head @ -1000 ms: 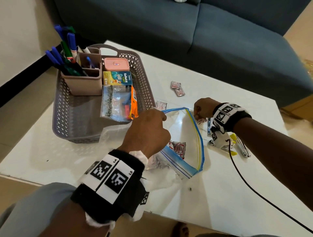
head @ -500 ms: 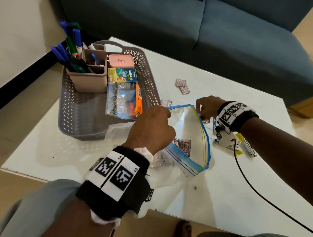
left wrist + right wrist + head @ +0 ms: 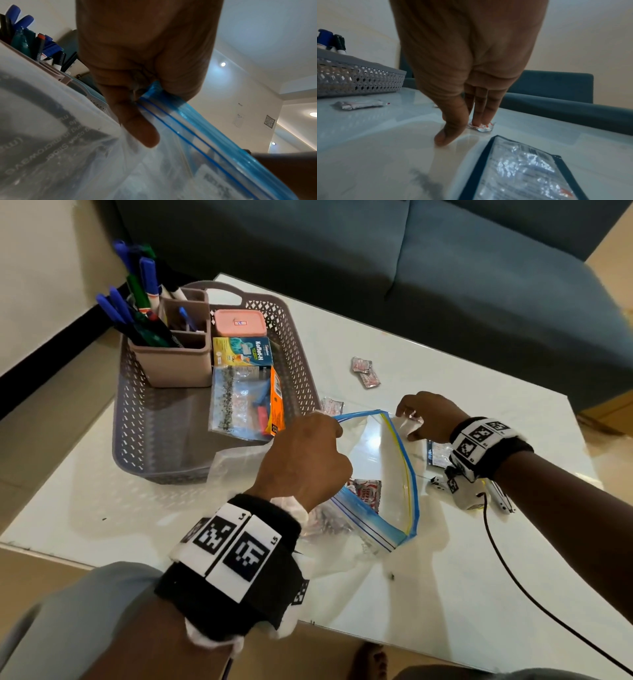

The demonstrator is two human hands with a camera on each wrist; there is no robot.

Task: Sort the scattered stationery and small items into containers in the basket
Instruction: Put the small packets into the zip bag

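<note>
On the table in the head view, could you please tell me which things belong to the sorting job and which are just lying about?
Part of the job:
- zip bag, its rim pinched by the left hand
- small sachet under the right hand fingertips
- loose sachets
- basket with pen holder

Just lying about:
- sofa
- black cable

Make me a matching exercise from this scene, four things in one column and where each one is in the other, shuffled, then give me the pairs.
Things
1. pink lidded plastic box
2. blue-capped marker pens
3. clear zip bag with blue seal strip
4. small silver and red foil sachet

Places
A. standing in the beige pen holder
B. rim pinched by the left hand
C. on the white table, under the right hand's fingers
D. at the far end of the grey lattice basket

Pairs: 1-D, 2-A, 3-B, 4-C
</note>
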